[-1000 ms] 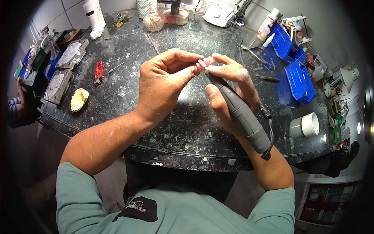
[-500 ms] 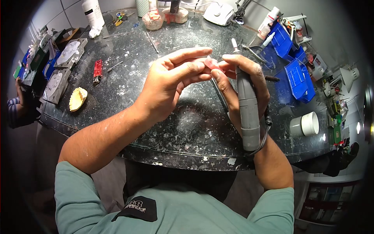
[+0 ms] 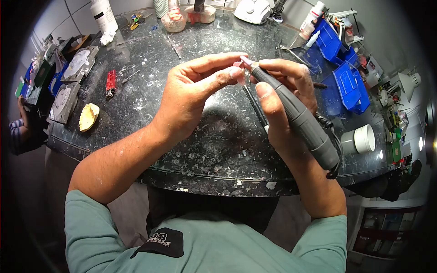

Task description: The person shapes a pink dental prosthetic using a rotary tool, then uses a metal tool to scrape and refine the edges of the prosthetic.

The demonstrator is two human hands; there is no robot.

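Over the dark, speckled bench, my left hand [image 3: 195,88] pinches a small pink translucent piece [image 3: 240,75] between thumb and fingers. My right hand [image 3: 287,93] is wrapped round a grey rotary handpiece [image 3: 300,118], whose body slants down to the right with a cord at its lower end. The pale pointed tip [image 3: 246,60] of the handpiece is at the upper edge of the pink piece; whether they touch is hard to tell. A yellowish dental cast [image 3: 89,117] lies at the left, near a red tool [image 3: 111,83].
Grey plaster-filled articulator plates [image 3: 77,65] lie at the left edge. Blue bins [image 3: 350,91] and a white jar [image 3: 364,139] stand at the right. Bottles and a white device [image 3: 252,12] line the back. Another person's arm [image 3: 22,118] shows far left.
The handpiece has swung from nearly upright to a slant, its tip moving down and left to the pink piece. My right thumb has come off the piece, which stays in my left hand.
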